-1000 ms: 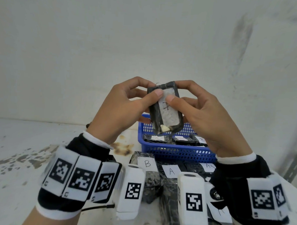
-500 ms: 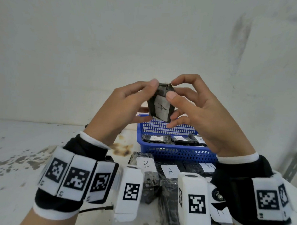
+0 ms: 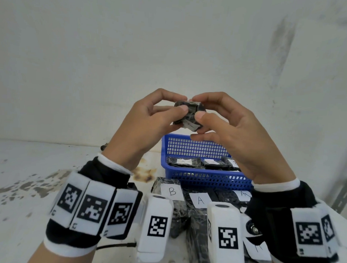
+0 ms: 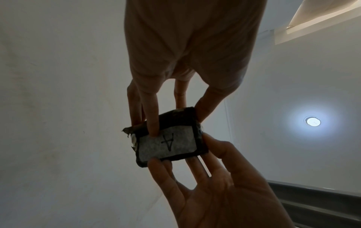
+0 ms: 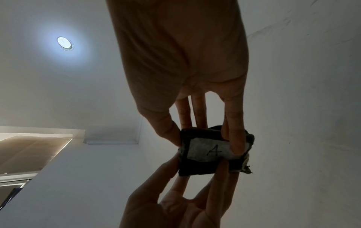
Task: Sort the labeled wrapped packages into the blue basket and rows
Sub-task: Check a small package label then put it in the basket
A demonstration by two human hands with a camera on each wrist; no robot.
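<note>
You hold the wrapped package, labeled A, pinched between left hand and right hand above the blue basket. It looks light and soft; pinch its edges, sparing the torn corner.

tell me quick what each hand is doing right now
Left hand: pinching the wrapped package labelled A.
Right hand: pinching the same package from the other side.
</note>
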